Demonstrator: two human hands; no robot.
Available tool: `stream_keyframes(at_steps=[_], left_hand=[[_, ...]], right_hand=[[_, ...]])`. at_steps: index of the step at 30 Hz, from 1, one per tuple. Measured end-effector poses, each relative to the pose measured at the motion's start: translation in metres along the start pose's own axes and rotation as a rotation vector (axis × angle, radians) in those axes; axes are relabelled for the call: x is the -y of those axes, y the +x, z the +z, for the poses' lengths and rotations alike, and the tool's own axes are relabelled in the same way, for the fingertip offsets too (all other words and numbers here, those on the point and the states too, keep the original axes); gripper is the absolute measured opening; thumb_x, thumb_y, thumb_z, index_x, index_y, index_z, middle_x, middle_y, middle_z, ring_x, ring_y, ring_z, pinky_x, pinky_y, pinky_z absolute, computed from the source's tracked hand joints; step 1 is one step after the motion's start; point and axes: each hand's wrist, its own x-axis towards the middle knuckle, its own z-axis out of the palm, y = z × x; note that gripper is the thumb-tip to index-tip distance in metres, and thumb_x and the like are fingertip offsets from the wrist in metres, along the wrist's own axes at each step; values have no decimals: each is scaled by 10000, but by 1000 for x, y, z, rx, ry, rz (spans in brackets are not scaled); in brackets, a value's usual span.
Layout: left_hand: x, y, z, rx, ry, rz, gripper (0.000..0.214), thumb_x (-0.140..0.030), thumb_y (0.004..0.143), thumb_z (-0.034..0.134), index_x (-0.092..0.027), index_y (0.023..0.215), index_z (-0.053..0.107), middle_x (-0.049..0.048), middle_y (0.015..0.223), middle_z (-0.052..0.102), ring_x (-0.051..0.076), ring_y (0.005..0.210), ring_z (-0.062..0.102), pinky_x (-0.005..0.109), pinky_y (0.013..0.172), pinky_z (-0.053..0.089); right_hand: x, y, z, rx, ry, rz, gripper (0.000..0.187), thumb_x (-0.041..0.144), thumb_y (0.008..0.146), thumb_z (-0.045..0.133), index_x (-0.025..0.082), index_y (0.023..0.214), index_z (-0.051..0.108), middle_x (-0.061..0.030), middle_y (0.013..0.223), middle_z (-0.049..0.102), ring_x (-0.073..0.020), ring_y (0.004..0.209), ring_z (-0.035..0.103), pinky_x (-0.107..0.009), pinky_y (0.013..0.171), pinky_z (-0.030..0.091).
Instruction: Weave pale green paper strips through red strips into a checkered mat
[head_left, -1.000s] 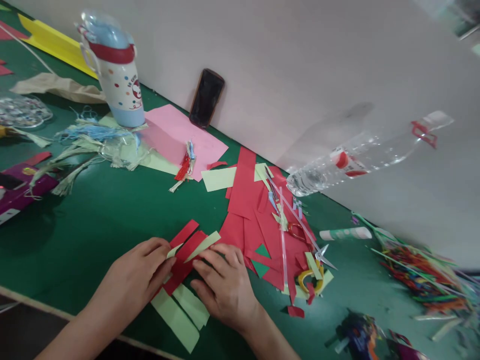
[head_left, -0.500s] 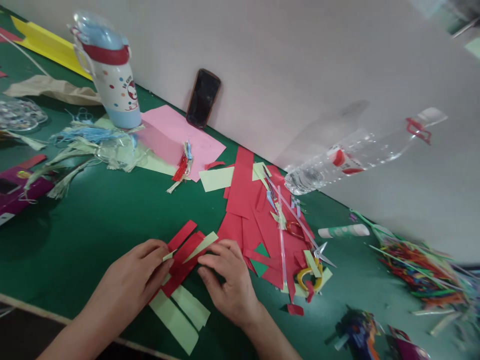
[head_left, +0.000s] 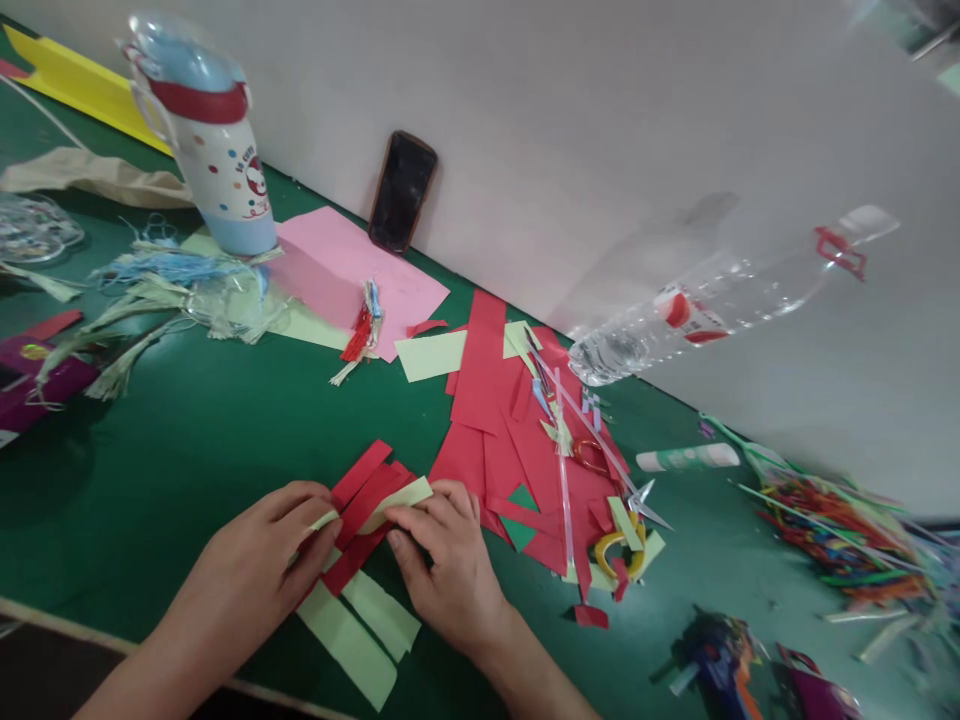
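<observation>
Red paper strips [head_left: 363, 478] and pale green paper strips [head_left: 351, 642] cross each other on the table near the front edge. My right hand [head_left: 454, 575] has its thumb and fingers closed on a pale green strip [head_left: 409, 494] that lies over the red ones. My left hand [head_left: 259, 565] is closed at the left side of the red strips, with a pale green paper end [head_left: 324, 521] between its thumb and fingers. Whether both hands hold one and the same strip is hidden by the red paper.
Red paper [head_left: 480, 380] with scissors [head_left: 622, 545] and scraps lies to the right. A glue stick [head_left: 686, 458] and plastic bottle [head_left: 682, 310] are beyond. At the back stand a phone [head_left: 403, 190] and a cup [head_left: 217, 150], near pink paper [head_left: 326, 265] and a tassel [head_left: 363, 330].
My right hand has moved slightly left and closed on the pale green strip, whose right part now looks bent upward. The green end at my left hand shows more of its length.
</observation>
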Motion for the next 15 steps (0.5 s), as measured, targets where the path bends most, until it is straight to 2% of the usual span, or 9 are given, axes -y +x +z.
stream_keyframes(at_steps=[3, 7, 10, 12, 15], left_hand=[[-1, 0, -1, -14, -6, 4, 359, -430, 994, 406, -251, 882, 697, 23, 995, 723, 163, 835, 709, 242, 701, 540], [-2, 1, -3, -30, -21, 29, 324, -406, 989, 421, -252, 866, 678, 12, 966, 728, 159, 801, 704, 234, 682, 535], [-2, 1, -4, -29, -47, 41, 302, -388, 986, 427, -256, 860, 668, 5, 961, 727, 157, 812, 705, 230, 690, 532], [-2, 1, -4, -38, -65, 41, 291, -385, 982, 436, -258, 860, 667, 4, 963, 726, 154, 815, 704, 228, 701, 533], [-1, 1, -4, -43, -84, 38, 277, -378, 978, 443, -259, 869, 669, 6, 968, 723, 146, 802, 702, 220, 694, 530]], right_hand=[[0, 0, 2, 0, -81, -25, 177, 273, 972, 538, 252, 1039, 700, -43, 845, 658, -246, 932, 527, -401, 790, 371], [1, 0, 1, 9, -91, -33, 168, 287, 964, 549, 263, 1008, 709, -58, 1005, 657, -253, 986, 516, -420, 823, 394], [0, 0, -2, -32, -93, -35, 162, 266, 961, 548, 252, 966, 709, -67, 1169, 640, -271, 1071, 503, -457, 897, 410], [-2, -1, -3, -69, -120, -17, 161, 240, 955, 542, 236, 966, 702, -85, 1326, 572, -300, 1174, 467, -501, 969, 397], [-5, 0, -6, -62, -97, 17, 190, 247, 921, 590, 213, 1091, 668, -118, 1445, 483, -329, 1302, 398, -536, 1058, 370]])
